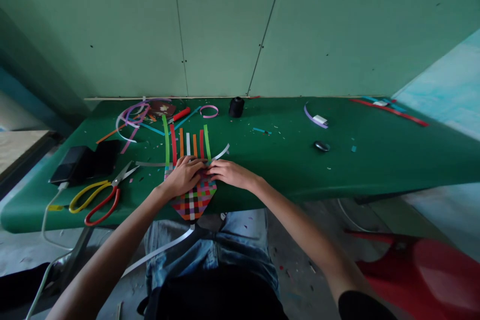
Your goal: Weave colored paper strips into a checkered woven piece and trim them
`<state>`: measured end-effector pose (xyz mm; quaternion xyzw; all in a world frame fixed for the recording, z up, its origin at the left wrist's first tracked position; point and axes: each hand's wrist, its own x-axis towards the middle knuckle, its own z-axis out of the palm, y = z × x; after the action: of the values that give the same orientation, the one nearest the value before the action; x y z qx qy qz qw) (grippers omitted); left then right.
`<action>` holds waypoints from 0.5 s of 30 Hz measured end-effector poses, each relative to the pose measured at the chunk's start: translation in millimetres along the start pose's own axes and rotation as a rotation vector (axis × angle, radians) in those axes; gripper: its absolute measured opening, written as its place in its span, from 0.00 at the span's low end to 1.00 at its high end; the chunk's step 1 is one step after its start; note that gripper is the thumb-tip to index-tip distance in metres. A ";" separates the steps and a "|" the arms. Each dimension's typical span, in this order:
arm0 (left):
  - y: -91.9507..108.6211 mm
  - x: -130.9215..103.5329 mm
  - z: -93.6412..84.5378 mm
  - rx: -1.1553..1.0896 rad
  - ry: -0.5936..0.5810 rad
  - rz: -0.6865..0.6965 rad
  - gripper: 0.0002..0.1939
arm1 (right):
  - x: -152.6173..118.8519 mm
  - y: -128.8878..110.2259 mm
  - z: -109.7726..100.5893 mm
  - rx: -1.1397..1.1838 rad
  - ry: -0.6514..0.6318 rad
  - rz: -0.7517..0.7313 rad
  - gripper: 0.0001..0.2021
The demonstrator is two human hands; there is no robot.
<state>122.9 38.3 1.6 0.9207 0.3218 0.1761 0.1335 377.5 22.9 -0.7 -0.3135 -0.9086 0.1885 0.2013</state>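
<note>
A woven piece of coloured strips [193, 201] lies at the table's near edge, checked in red, white, purple, green and orange and tapering toward me. Loose strip ends in green, red, orange and white stand out from its far side. My left hand [185, 175] rests on its upper left part, fingers bent and closed on the weave. From the right, my right hand [231, 173] pinches at its upper right edge, fingertips close to the left hand's. A white strip [221, 152] sticks out sideways above my right fingers. What lies under the fingertips is hidden.
Scissors with yellow and red handles [112, 192] lie at left, beside a black device [73, 164] with a white cable. Behind are curled strips [131, 115], a red-handled tool [181, 115] and a black thread spool [236, 107]. A dark shiny object [321, 146] sits right.
</note>
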 end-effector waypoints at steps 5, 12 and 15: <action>0.3 -0.2 0.9 -0.005 0.002 -0.014 0.17 | -0.5 -2.4 12.5 -0.082 0.114 0.003 0.11; -0.7 0.2 2.3 -0.013 0.015 -0.015 0.17 | 3.3 -21.4 28.1 -0.146 0.211 0.237 0.08; -1.1 -0.7 2.1 -0.016 0.018 -0.011 0.16 | 5.2 -27.9 33.8 -0.050 0.288 0.354 0.07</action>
<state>122.7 38.5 -0.9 0.9161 0.3265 0.1862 0.1391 343.6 -1.4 -14.9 -0.4965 -0.8058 0.1517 0.2851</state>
